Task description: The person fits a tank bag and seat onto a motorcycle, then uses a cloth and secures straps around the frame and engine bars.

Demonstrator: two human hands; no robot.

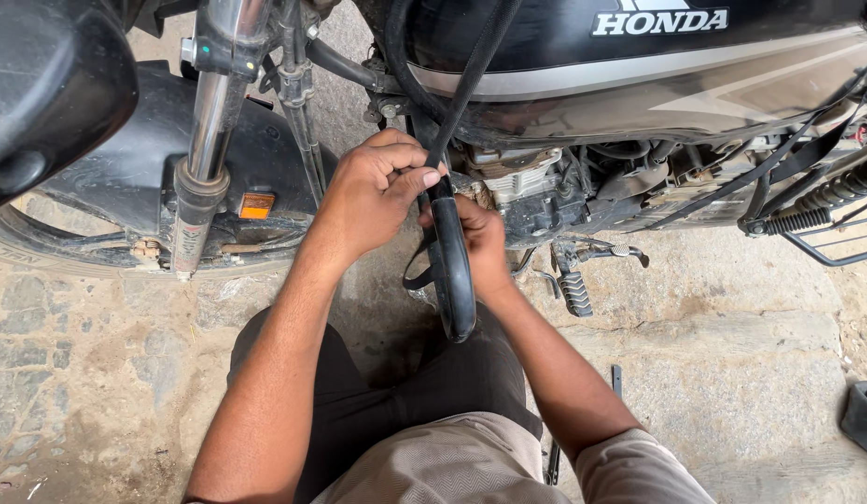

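At the far left, one front tyre [41,245] with a dusty ribbed edge sits under a smooth black mudguard [135,159]. One chromed fork tube [212,103] runs down into a duller metal lower leg that carries a small orange reflector [257,205].

Two hands work at the middle. The left hand [373,191] is curled tight, thumb pressed over the top of a thick black rubber hose [452,266], where a thinner black cable [471,75] runs up toward the tank. The hose is smooth, rounded and slightly glossy, hanging down in front of the engine between the two hands. The right hand [480,238] wraps behind it with fingers closed, though how firmly it grips is hard to judge, since the hose covers them.

Further right, the finned grey metal engine [517,177] sits beneath a glossy black fuel tank [639,56] with a pale stripe. One ribbed foot peg [575,293] hangs below, above a floor of rough, sandy stone slabs [732,355].
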